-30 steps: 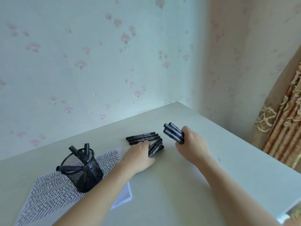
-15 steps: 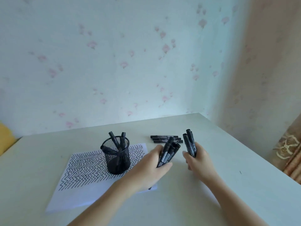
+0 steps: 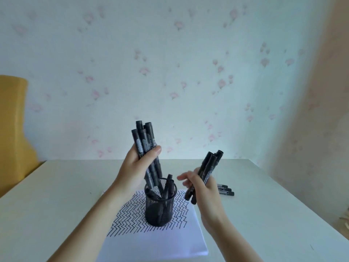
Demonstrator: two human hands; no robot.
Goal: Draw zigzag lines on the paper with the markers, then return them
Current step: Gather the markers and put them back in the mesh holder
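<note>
Markers are the business now: the left hand (image 3: pixel 135 167) has its grip wrapped round a bundle of black markers (image 3: pixel 145 148), held nearly upright with the lower ends just above, or perhaps already inside, the rim of the mesh pen holder (image 3: pixel 160 210), which stands on the paper (image 3: pixel 151 241) covered in zigzag lines. The right hand (image 3: pixel 204 190) holds a second bundle (image 3: pixel 207 171) beside the holder, its grip closed on them with the forefinger loose. A few markers (image 3: pixel 225 190) lie on the tabletop (image 3: pixel 56 195) behind that hand. To do this well, I judge the left bundle should be lowered straight and gathered tight, since markers already leaning inside could snag the ends and tip the light holder; then the right bundle follows.
</note>
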